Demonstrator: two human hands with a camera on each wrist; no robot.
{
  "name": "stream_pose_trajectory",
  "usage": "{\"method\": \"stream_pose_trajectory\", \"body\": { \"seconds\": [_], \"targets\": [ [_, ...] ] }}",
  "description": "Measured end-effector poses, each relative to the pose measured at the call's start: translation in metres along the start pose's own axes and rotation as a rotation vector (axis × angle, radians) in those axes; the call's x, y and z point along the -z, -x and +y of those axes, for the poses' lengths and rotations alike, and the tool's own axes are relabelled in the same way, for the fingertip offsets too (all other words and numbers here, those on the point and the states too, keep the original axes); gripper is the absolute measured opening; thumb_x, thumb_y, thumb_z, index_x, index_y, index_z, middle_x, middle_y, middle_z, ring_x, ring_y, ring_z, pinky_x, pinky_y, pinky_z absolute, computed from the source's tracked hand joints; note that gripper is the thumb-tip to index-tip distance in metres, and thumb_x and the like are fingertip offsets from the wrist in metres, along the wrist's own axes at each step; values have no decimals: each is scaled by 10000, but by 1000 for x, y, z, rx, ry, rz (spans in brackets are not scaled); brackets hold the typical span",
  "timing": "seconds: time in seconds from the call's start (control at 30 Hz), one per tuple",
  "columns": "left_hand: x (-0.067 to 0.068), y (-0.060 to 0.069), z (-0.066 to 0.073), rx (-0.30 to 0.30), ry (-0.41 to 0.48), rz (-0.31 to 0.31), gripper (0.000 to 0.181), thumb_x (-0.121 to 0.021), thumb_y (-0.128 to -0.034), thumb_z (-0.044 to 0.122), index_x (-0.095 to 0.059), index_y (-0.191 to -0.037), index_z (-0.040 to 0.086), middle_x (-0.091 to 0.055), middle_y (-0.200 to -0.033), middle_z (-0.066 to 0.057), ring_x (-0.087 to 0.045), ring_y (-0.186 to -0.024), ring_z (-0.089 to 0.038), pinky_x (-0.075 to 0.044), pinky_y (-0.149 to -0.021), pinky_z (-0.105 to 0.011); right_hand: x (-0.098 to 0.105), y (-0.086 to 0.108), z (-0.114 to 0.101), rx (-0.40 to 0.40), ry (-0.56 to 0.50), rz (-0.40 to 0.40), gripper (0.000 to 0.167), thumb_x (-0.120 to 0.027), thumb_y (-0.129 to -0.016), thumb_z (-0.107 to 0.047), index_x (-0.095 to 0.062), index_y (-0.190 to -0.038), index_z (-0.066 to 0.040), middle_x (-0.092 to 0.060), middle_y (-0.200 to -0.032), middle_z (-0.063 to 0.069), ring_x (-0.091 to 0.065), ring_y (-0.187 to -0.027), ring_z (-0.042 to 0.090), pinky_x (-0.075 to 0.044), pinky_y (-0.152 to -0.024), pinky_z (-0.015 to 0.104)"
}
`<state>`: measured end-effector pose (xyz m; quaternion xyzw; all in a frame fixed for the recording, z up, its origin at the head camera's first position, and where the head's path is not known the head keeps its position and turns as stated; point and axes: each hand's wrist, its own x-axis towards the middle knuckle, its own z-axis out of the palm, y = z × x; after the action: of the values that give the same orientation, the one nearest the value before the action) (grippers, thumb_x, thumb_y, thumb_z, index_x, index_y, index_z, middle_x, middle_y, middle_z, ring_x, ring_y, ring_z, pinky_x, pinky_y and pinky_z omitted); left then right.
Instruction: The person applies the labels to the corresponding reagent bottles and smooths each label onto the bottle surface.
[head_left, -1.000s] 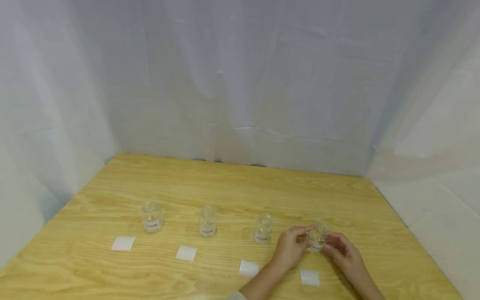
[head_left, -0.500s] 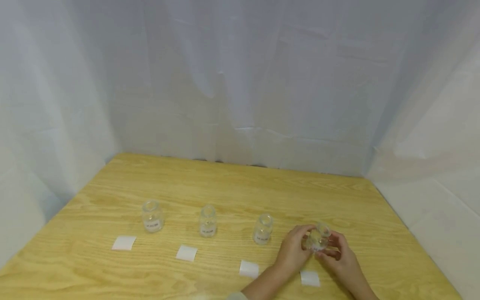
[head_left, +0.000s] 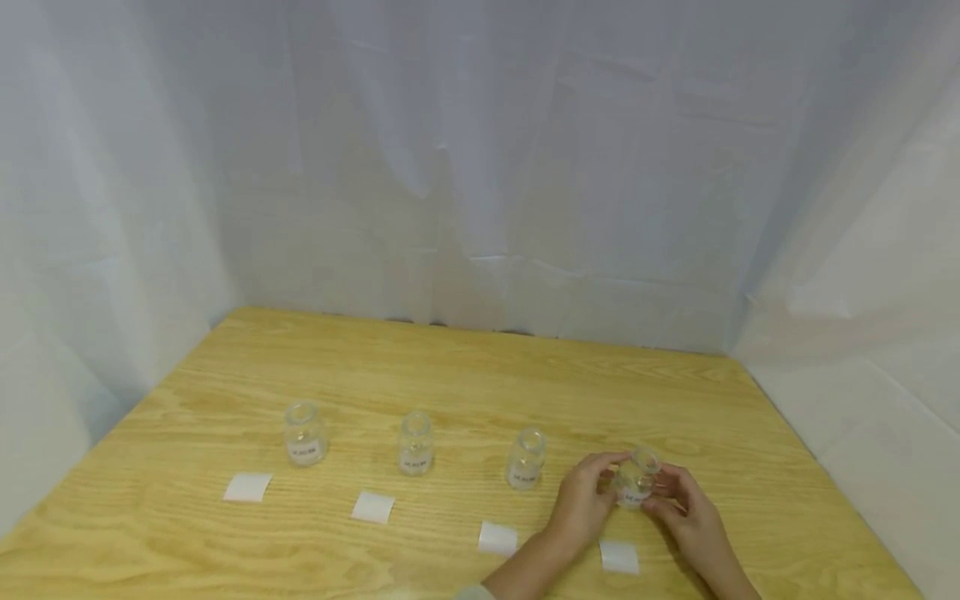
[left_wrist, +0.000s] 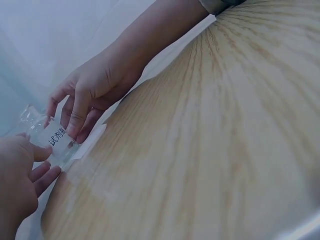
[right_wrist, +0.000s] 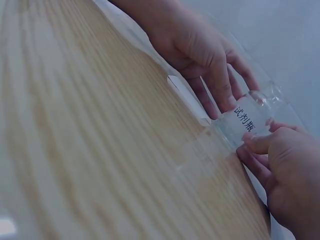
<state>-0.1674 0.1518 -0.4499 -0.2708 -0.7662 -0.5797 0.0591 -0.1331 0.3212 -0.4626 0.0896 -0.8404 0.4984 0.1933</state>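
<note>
A clear glass reagent bottle with a white printed label is between my two hands at the right of the row. My left hand grips its left side with thumb and fingers. From the right, my right hand holds it the same way, thumb low by the label. The open mouth points up, and the label faces toward me. Whether the base touches the table cannot be told. In the right wrist view, fingers of both hands meet the glass around the label.
Three similar labelled bottles stand to the left: a far left one, a middle one and a nearer one. Several small white paper slips, such as this one, lie in front. White curtains surround the wooden table.
The bottle tilted to the right half a second ago and is now more upright, its label clearer. My fingers have shifted slightly around it. The other bottles and slips have stayed put.
</note>
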Motion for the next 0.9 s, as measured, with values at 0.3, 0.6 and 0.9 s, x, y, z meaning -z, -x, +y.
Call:
{"method": "stream_pose_trajectory", "body": {
  "seconds": [0.3,0.6,0.9],
  "targets": [
    [2,0,4,59,50,-12,446,-649,-790,-73,-618,-1173,154,-586,-1156,21,-560,-971,-118,-471,-769,-181,3,0,3,24,-134,3,295,-616,-788,142,-498,-1057,115,-609,-972,-75,-579,-860,33,-490,-723,170],
    [3,0,3,75,74,-17,419,-647,-808,-38,-618,-1180,152,-584,-1163,23,-559,-988,-128,-472,-775,-189,4,1,-2,-59,-227,-20,262,-578,-850,94,-468,-1083,140,-610,-982,-37,-586,-870,55,-514,-716,225],
    [3,-1,5,89,67,-7,379,-640,-830,-4,-623,-1175,151,-590,-1155,16,-565,-978,-136,-474,-787,-219,4,1,-3,-95,-274,-35,276,-561,-882,49,-446,-1108,157,-608,-995,-32,-596,-868,72,-521,-721,258]
  ]
}}
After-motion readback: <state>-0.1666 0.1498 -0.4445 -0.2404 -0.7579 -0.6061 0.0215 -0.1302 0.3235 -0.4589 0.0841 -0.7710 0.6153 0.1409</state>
